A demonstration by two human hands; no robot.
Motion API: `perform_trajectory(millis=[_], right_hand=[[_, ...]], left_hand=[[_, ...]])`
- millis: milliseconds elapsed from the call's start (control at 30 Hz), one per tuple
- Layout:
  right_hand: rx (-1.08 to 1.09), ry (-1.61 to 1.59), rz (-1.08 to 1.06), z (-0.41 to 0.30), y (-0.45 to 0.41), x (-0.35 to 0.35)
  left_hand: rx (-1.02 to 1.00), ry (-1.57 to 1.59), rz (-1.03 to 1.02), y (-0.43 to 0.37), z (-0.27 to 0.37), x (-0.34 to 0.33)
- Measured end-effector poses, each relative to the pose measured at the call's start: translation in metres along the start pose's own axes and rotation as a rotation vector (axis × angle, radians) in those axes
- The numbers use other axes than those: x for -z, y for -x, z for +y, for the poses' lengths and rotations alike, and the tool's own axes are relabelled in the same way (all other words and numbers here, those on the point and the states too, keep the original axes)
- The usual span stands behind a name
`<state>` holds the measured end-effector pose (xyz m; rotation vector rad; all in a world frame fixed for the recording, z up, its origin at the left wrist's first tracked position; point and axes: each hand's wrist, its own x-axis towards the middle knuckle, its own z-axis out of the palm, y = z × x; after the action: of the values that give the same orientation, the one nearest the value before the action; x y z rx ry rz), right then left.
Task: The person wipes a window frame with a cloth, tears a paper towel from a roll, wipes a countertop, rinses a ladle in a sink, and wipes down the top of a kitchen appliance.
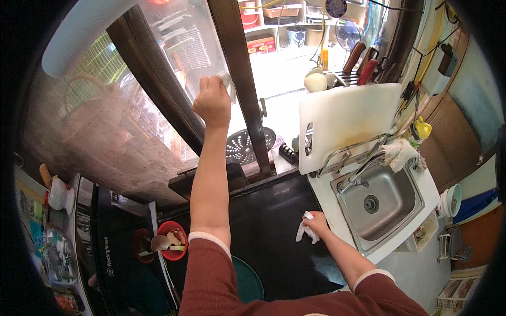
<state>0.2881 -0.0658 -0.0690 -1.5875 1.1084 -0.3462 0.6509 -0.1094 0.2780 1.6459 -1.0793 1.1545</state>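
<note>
My left hand (214, 100) is raised and closed on a whitish cloth (228, 87), pressed to the glass pane of a window beside its dark frame (235, 59). Lower and to the right, my right hand (316, 224) grips a crumpled white cloth or tissue (303, 232) over the black countertop (272, 209). A round teal lid or tray (249, 282) lies partly behind my left sleeve. At the left, a red bowl (172, 252) holds food pieces, with a ladle (159, 243) at its rim.
A steel sink (389, 205) with a faucet (350, 182) is at the right. Behind it stand a white cutting board (348, 118) and a knife rack (348, 79). A perforated black round plate (243, 142) shows by the window. A black Westinghouse appliance (118, 221) stands at the left.
</note>
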Motion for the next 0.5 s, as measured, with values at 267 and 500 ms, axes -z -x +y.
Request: perform_trajectory(millis=[267,500], right_hand=[[-0.014,0.064,0.045,-0.004,0.000,-0.005],[-0.040,0.020,0.052,0.003,-0.002,-0.004]], left_hand=[[0.734,1.329,-0.130,0.023,0.000,0.039],[0.868,1.793,-0.088,0.059,-0.012,0.091]])
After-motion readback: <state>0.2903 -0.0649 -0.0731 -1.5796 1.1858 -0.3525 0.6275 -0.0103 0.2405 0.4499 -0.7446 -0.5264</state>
